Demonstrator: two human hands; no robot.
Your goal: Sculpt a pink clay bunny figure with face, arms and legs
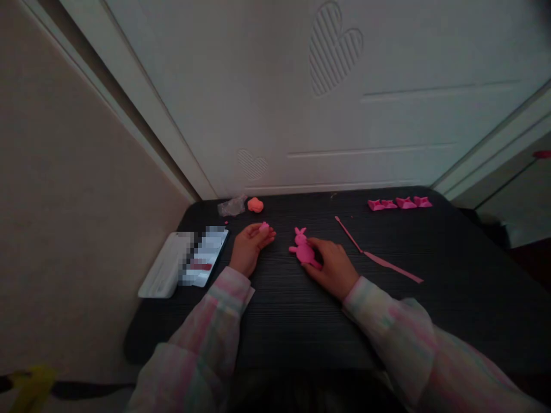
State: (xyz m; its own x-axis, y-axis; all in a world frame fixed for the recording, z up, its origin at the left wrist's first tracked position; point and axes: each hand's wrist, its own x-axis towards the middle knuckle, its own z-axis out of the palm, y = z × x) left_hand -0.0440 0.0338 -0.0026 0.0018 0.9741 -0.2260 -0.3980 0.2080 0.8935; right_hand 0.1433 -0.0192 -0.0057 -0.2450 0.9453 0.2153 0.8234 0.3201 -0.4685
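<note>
By the left hand (247,250), left of the frame's centre, a small pink piece (264,228) is pinched at the fingertips; by the right hand (334,265), just right of centre, a pink rabbit figure (304,253) is clasped along its side. Whether the figure is lifted off the worktop (284,327) cannot be told. If it is soft, its limbs or ears could be bent by too firm a clasp, and the tiny piece could be flattened or dropped. Farther out, pink strips (391,267) are seen at right, four pink shapes (406,203) at upper right, and an orange lump (255,205) above the left hand.
</note>
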